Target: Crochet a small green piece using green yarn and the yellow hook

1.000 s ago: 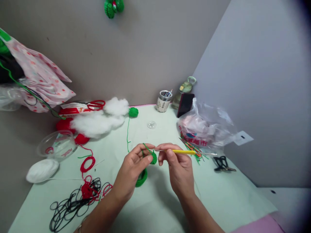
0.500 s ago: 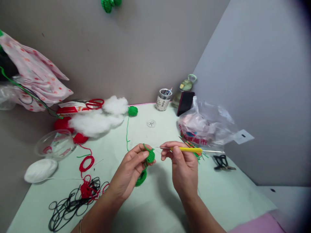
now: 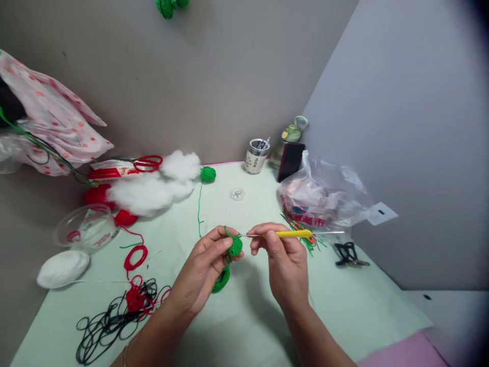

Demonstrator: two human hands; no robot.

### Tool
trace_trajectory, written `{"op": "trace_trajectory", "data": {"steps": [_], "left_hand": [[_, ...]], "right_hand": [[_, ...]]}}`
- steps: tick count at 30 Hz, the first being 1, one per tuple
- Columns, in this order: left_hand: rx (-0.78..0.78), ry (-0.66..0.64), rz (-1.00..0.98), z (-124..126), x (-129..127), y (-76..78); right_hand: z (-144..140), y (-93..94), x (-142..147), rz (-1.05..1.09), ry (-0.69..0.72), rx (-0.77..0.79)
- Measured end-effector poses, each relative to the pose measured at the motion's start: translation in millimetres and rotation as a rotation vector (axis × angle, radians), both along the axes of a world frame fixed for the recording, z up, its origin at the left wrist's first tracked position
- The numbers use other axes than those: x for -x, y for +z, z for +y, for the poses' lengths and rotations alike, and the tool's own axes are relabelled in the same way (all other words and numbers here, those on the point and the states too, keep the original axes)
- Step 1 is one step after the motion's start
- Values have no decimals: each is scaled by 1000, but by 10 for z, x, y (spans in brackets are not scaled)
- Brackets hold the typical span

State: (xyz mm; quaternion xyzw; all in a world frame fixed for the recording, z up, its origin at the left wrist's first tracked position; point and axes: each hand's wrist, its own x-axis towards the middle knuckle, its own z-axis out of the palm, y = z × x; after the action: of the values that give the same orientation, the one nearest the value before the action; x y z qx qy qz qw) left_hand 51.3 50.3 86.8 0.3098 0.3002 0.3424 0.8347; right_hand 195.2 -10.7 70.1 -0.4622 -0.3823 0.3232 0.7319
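Observation:
Between the thumb and fingers of my left hand (image 3: 204, 262) is a small green crochet piece (image 3: 235, 246), rounded like a cup. A strand of green yarn runs over my left fingers. My right hand (image 3: 286, 260) is closed around the yellow handle of a crochet hook (image 3: 288, 234), held level. The hook's thin metal tip reaches the top edge of the green piece; whether it sits inside a stitch I cannot tell. Below my left hand lies a coil of green yarn (image 3: 221, 280), partly covered by the hand.
Left are white stuffing (image 3: 153, 191), red scissors (image 3: 148, 163), a clear plastic tub (image 3: 87, 227), white yarn (image 3: 64, 268) and tangled black cord (image 3: 103, 326). A small green yarn ball (image 3: 208, 174), pen tin (image 3: 256, 156), phone (image 3: 291, 162) and plastic bag (image 3: 324, 193) stand behind. A black clip (image 3: 349, 255) lies right.
My right hand has moved slightly left, bringing the hook's tip from just beside the green piece up to its top edge. My left hand keeps its hold.

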Motion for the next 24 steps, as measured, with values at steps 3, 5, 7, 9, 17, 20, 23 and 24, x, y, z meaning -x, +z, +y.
{"op": "trace_trajectory", "data": {"steps": [3, 5, 7, 9, 17, 20, 23, 24], "left_hand": [[-1, 1, -7, -1, 6, -8], [-10, -4, -12, -5, 15, -20], [-31, -12, -8, -14, 25, -30], [-68, -23, 5, -28, 30, -31], [-152, -43, 25, -48, 2, 36], [-148, -61, 14, -40, 4, 31], [-167, -92, 9, -34, 16, 18], [-178, -98, 10, -33, 20, 17]], "right_hand": [[-9, 0, 10, -32, -18, -14], [-18, 6, 21, -77, -37, -26], [-26, 18, 37, -137, -53, -43], [-32, 31, 53, -189, -54, -68], [-11, 17, 54, -199, 51, -95], [2, 16, 43, -181, 68, -88], [11, 13, 28, -199, 73, -87], [13, 10, 21, -196, 67, -79]]}}
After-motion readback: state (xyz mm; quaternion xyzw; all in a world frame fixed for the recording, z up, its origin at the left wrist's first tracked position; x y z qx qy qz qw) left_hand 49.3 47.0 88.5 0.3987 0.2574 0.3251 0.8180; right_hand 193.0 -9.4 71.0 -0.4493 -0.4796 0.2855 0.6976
